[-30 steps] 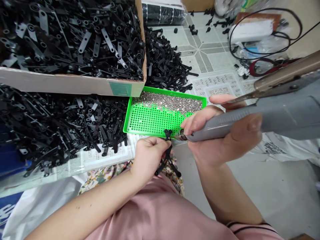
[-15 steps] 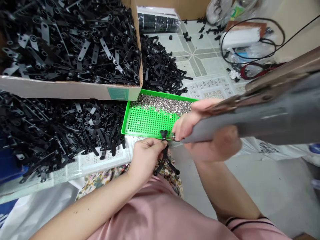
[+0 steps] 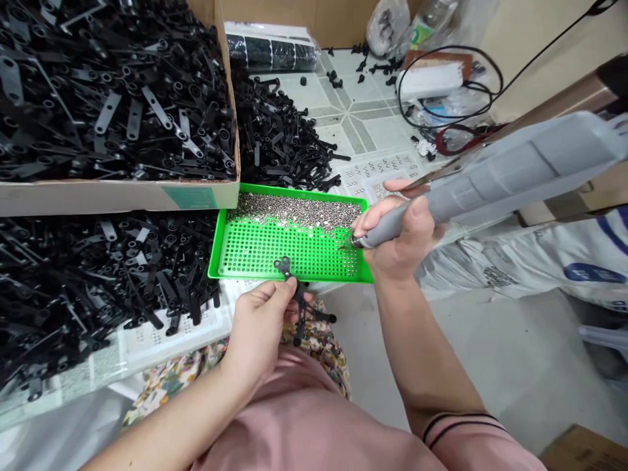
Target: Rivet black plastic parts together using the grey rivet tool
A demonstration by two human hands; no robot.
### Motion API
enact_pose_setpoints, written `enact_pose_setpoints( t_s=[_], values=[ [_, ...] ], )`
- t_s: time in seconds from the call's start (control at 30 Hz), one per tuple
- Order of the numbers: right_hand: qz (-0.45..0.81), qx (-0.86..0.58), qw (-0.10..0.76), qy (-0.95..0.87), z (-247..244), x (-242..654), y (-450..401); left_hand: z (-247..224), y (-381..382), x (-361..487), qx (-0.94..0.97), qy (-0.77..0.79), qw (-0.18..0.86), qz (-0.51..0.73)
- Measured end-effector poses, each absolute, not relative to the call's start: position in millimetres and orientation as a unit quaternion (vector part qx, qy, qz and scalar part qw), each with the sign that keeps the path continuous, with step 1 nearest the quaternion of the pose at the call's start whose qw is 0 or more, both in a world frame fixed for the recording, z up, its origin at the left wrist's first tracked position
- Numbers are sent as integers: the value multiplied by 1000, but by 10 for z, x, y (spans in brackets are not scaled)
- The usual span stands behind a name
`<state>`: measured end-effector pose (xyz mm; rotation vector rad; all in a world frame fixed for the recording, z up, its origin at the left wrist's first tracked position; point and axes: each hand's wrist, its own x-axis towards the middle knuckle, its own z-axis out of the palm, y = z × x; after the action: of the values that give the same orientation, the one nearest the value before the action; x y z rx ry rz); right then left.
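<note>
My left hand (image 3: 258, 320) pinches a black plastic linkage piece (image 3: 300, 306) at the near edge of the green tray (image 3: 255, 252). Two small ring ends of the piece point away from me, and two longer arms hang toward my lap. Wrapped around a grey electric screwdriver (image 3: 495, 176) is my right hand (image 3: 405, 245). The tool's tip (image 3: 355, 240) is over the right end of the tray, apart from the linkage piece. Small silvery screws (image 3: 289, 210) lie banked along the tray's far side, with some standing in holes at the right.
An open cardboard box (image 3: 122, 196) heaped with black plastic parts stands at the left. More loose parts (image 3: 171, 261) cover the table before and beside it. A wrapped roll (image 3: 275, 53) lies behind, and a black cable (image 3: 451, 49) loops at the back right.
The screwdriver's tip has gone from beside the linkage piece to above the tray's right end. My left hand still holds the piece. The whole view has shifted somewhat to the right.
</note>
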<state>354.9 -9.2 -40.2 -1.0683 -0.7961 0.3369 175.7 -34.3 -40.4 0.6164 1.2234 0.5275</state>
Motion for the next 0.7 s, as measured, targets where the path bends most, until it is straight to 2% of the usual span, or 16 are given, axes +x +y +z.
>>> enact_pose_setpoints(
  t_s=[0.43, 0.53, 0.7],
  values=[
    [103, -465, 814, -332, -296, 3468, -136, -407, -361, 1818, 263, 569, 731, 269],
    [139, -439, 823, -333, -121, 3425, -188, -413, -383, 1829, 261, 562, 733, 280],
    [283, -421, 785, -356, 45, 3200, -261, -425, -405, 1844, 267, 561, 726, 296]
  ],
)
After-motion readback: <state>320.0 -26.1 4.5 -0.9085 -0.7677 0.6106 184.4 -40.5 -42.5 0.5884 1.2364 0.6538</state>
